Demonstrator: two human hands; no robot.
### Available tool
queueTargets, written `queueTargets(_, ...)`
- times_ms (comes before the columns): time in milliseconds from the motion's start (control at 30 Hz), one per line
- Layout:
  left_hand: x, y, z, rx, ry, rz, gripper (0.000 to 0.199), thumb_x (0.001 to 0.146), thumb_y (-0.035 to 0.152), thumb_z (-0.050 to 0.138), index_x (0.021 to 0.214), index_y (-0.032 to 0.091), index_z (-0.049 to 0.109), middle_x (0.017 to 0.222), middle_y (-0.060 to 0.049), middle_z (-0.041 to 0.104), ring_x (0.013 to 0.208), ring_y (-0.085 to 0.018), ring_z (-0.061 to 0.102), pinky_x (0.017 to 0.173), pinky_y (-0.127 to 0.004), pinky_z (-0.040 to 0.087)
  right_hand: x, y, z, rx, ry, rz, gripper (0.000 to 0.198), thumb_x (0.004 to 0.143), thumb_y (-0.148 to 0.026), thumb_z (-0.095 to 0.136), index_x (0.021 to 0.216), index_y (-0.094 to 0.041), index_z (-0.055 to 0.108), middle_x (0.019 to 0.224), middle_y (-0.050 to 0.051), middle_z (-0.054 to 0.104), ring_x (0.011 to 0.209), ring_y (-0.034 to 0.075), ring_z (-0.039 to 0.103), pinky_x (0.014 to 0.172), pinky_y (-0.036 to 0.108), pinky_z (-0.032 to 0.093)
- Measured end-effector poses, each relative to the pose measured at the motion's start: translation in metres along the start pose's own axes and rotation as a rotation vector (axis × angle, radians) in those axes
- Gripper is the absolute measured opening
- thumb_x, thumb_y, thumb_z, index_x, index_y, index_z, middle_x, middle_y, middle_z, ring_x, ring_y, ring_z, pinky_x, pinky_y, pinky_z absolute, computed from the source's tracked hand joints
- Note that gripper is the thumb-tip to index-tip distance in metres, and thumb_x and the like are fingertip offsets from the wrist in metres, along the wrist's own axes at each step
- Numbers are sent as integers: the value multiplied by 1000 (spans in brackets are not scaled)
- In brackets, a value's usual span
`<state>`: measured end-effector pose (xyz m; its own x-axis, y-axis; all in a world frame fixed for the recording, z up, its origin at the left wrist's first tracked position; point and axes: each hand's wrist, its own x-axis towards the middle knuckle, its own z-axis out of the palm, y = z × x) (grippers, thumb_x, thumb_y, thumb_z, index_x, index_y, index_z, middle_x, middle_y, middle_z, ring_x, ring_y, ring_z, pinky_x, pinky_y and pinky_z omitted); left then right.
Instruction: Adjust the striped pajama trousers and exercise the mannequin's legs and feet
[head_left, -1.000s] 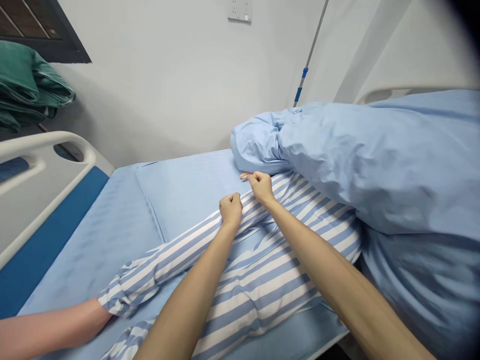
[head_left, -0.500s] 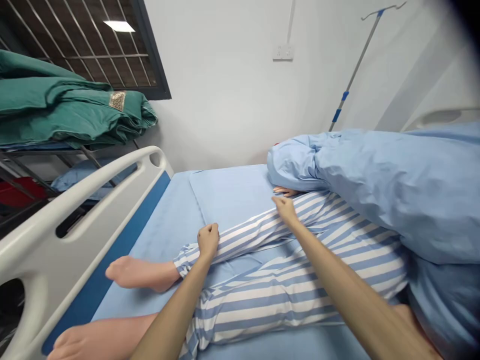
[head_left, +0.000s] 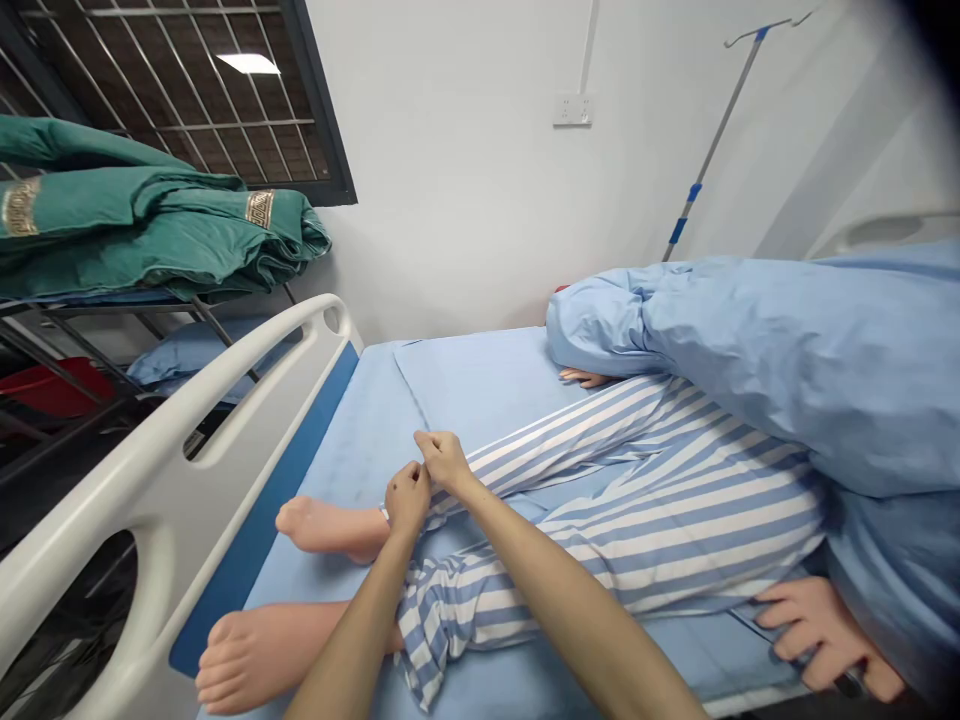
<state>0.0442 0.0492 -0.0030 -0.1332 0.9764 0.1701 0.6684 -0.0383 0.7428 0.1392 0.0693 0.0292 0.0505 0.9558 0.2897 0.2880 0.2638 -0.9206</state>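
Observation:
Striped trousers (head_left: 675, 510) in blue and white cover the legs of a figure lying on the bed. Both of its bare feet stick out, the far foot (head_left: 326, 525) and the near foot (head_left: 262, 650). My left hand (head_left: 409, 497) is closed in a fist over the lower end of the far trouser leg. Closed too, my right hand (head_left: 444, 460) sits right beside it, touching or nearly so, above the same shin. What either fist holds, if anything, is hidden. The near trouser leg is bunched above its ankle.
A light-blue quilt (head_left: 750, 350) covers the figure's upper body; one of its hands (head_left: 825, 635) rests at the near edge. The white footboard (head_left: 225, 395) stands left. Beyond it, green folded cloth (head_left: 150, 230) lies on a rack. An IV pole (head_left: 712, 150) stands behind.
My right hand has moved left from the far knee area to beside my left hand near the ankle. Both remain closed. The view has shifted slightly, and more of the figure's near hand shows.

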Motion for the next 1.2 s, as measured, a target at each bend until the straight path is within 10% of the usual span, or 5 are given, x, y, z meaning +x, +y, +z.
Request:
queueTargets(267,16,31,12,-127,107,38,30,71,34,41,45,19,37,43,5,36,49,-10,33,50,-23,24,2,29,-4,119,80,119,38,77,-42,33,47,-19,31,47,-4,26,46,8,27,45,22,23)
queueTargets(900,37,94,89,-651,24,-172,21,64,32,45,50,18,47,44,3,47,40,-9,38,44,-23,31,27,71,-138,111,-42,57,31,64,-34,51,47,-18,31,46,-8,26,46,5,24,44,20,21)
queueTargets(1200,23,128,112,-203,13,99,28,71,31,41,46,18,48,43,3,45,49,-11,43,54,-24,32,41,78,-206,124,166,-2,31,65,-31,52,48,-18,30,47,-7,25,47,6,25,47,21,23)
